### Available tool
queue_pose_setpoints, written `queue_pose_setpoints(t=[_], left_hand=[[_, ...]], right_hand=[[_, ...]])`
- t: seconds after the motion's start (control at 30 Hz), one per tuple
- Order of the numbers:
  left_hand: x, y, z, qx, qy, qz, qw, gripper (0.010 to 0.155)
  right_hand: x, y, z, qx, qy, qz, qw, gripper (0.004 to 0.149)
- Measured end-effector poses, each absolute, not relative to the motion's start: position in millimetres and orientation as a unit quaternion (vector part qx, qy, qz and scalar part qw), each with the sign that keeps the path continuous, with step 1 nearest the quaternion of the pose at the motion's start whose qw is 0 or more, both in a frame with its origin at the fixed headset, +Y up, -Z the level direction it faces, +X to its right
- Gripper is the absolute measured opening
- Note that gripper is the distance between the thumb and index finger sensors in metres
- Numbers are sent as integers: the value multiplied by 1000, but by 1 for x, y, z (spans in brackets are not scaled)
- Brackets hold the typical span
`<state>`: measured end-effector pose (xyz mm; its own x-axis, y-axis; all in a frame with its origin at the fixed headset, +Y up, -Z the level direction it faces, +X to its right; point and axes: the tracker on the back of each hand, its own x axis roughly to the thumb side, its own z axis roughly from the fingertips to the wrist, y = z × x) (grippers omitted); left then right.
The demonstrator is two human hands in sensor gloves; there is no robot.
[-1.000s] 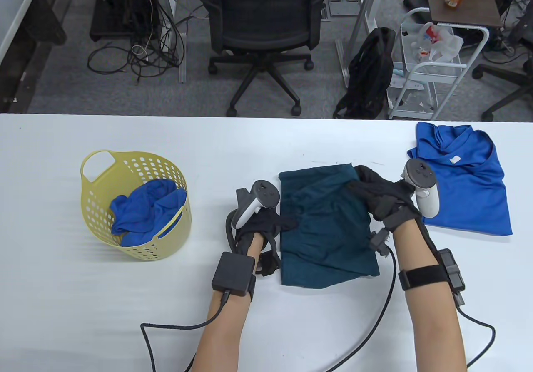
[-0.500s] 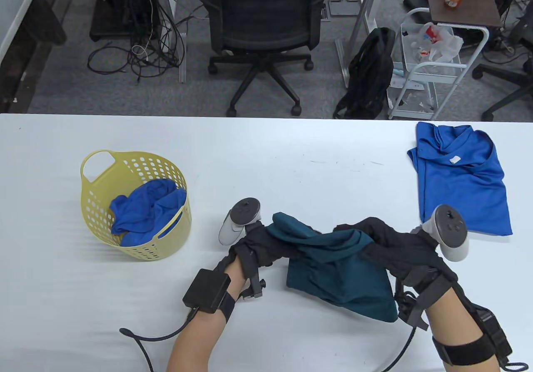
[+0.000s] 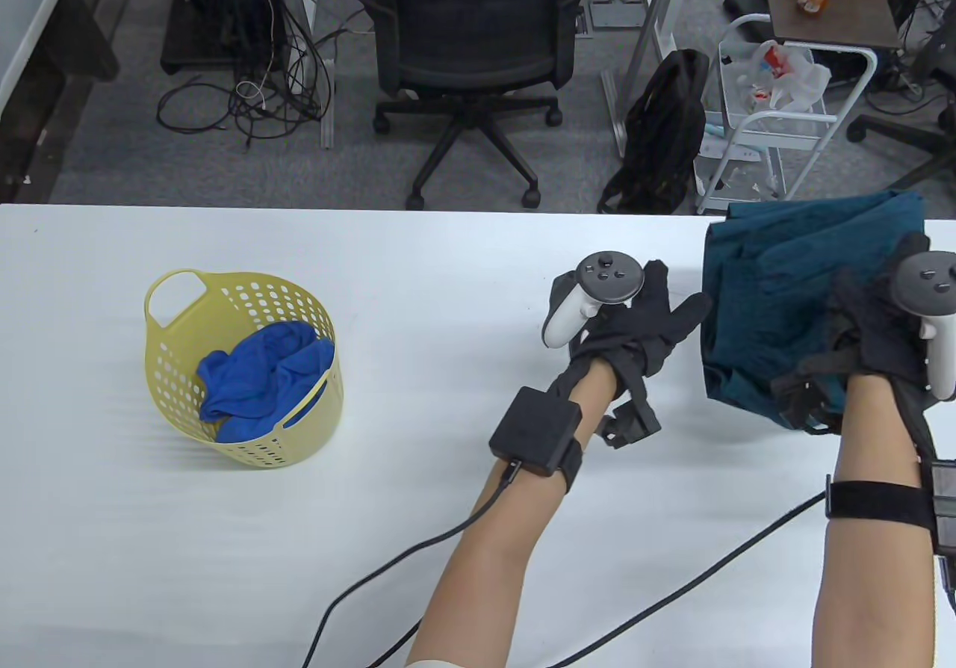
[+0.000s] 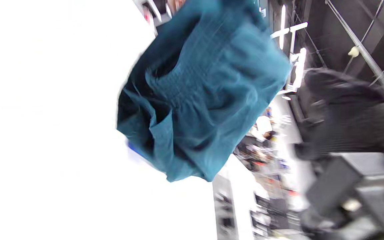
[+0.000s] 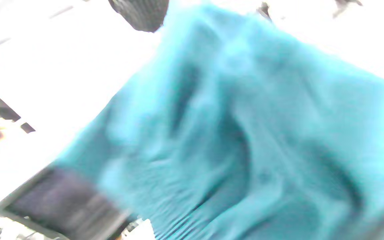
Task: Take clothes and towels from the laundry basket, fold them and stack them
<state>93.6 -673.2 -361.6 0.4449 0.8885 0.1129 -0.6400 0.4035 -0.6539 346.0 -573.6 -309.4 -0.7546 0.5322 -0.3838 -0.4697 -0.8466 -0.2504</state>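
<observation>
right hand (image 3: 870,339) grip on folded teal garment (image 3: 777,287), left hand (image 3: 635,324) beside it

A basket (image 3: 246,369) with a cloth (image 3: 261,380) in it sits left of frame; the folded garment (image 3: 777,302) is far right, both hands below and beside it.

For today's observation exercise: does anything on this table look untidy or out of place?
Only the blue cloth lies crumpled in the yellow basket, unfolded. The folded teal garment is held neatly by the right hand; nothing looks spilled or damaged.

grey carpet floor (image 3: 224,167), black office chair (image 3: 467,48) behind white table (image 3: 418,264) (cables (image 3: 261,93) tangled left), wire cart (image 3: 777,137) right
</observation>
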Motion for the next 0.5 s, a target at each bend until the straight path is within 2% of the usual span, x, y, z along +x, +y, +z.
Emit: queue_pose_setpoints(t=[0.1,0.17,0.23,0.3,0.4,0.47,0.5], left_hand=[[44,-684,-323,-198,-233,408,860,95],[15,-688,-291,-196,-262,361,873,92],[-13,-685,-260,-200,-279,321,883,91],[-37,-676,-234,-179,-281,299,894,87],[-82,-644,-202,-126,-259,230,930,84],[-115,-617,-189,-66,-213,182,958,80],[-140,-601,-184,-23,-163,159,973,77]], right_hand=[[297,-609,-293,-83,-20,980,177,70],[256,-641,-272,14,36,988,151,69],[224,-663,-252,89,88,978,166,68],[200,-678,-233,130,107,966,196,68],[172,-694,-211,174,136,955,198,66],[163,-699,-203,182,146,952,196,68],[160,-701,-199,183,148,951,202,67]])
